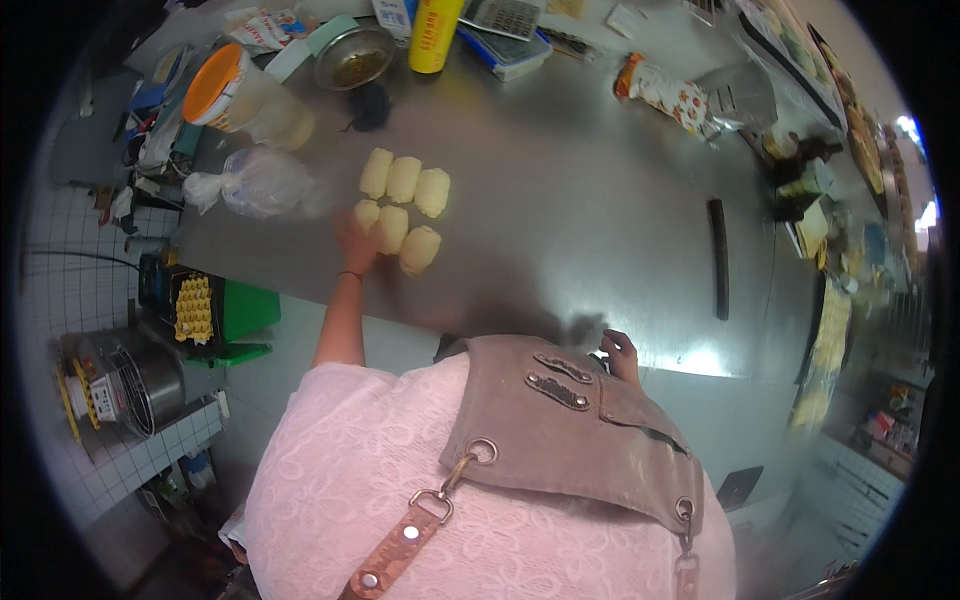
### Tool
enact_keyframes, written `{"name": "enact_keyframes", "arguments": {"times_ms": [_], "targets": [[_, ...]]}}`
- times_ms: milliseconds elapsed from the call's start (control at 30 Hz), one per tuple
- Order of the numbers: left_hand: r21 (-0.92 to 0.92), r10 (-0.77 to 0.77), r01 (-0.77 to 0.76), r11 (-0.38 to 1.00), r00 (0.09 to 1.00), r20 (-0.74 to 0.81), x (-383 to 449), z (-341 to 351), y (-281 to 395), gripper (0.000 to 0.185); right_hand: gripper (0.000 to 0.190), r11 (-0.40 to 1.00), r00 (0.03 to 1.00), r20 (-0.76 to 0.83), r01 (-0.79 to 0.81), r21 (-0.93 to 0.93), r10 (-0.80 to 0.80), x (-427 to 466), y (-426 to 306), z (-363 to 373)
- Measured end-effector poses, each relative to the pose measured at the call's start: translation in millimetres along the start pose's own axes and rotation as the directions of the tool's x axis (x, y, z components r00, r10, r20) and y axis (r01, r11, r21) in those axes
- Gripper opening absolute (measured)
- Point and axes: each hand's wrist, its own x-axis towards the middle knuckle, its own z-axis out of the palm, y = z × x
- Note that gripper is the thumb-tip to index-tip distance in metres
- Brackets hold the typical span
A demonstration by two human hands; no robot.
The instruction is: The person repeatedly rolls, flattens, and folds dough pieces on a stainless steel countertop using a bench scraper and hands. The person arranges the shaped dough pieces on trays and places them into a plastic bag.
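Pale rolled dough pieces (pixel 404 178) lie in two rows on the stainless steel table (pixel 570 165). My left hand (pixel 358 241) reaches over the table and touches the leftmost roll of the nearer row (pixel 367 214); whether its fingers grip the roll is not plain. Beside it lie two more rolls (pixel 418 249). At the table's near edge, by my apron, is my right hand (pixel 619 351), partly hidden by the apron, with its fingers bent and nothing visible in them. A dark rod (pixel 718 259) lies on the right part of the table.
Left of the rolls are a knotted plastic bag (pixel 266 182) and a plastic bucket with an orange lid (pixel 281 112). Along the far edge stand a metal bowl (pixel 354 58), a yellow canister (pixel 435 34) and a blue-edged plastic box (pixel 511 54). A patterned packet (pixel 667 94) lies far right.
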Motion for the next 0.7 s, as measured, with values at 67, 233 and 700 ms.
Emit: {"name": "enact_keyframes", "arguments": {"times_ms": [67,233,700], "targets": [[-0.037,0.124,-0.134,0.99,0.973,-0.194,-4.4,-19.6,7.0,0.08,0.04,0.995,0.995,-0.04,-0.086,0.054,0.088,-6.1,11.3,-6.8],[0.1,0.376,-0.397,0.912,0.908,0.184,-50.5,-67.7,58.9,0.088,0.04,0.988,0.996,-0.083,0.03,-0.152,-0.043,-17.9,42.5,-35.0],[0.293,0.668,-0.73,0.617,0.683,0.295,-39.5,-20.7,73.6,0.074,0.035,0.97,0.98,-0.19,0.012,-0.242,-0.06,-5.3,98.6,-129.1]]}}
